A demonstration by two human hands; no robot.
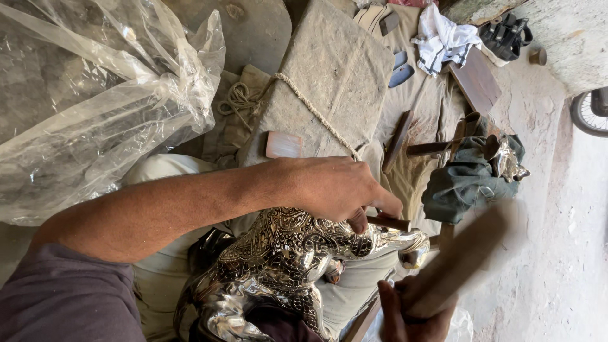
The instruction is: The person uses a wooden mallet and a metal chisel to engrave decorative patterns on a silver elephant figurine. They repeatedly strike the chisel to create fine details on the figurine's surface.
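An ornate silver metal figure (285,250) with embossed patterns lies across my lap. My left hand (335,187) rests on top of it, fingers closed around a short dark metal punch (387,222) whose tip sits against the figure's surface. My right hand (411,316), at the bottom edge, grips the handle of a wooden mallet (462,263). The mallet is blurred by motion and hangs just right of the punch, apart from it.
A crumpled clear plastic sheet (95,95) fills the upper left. A stone slab (329,69) tied with rope lies beyond my left hand. Farther off are wooden tools (398,139), a green cloth bundle (468,177), a white cloth (443,38), sandals (506,35) and a wheel (592,111).
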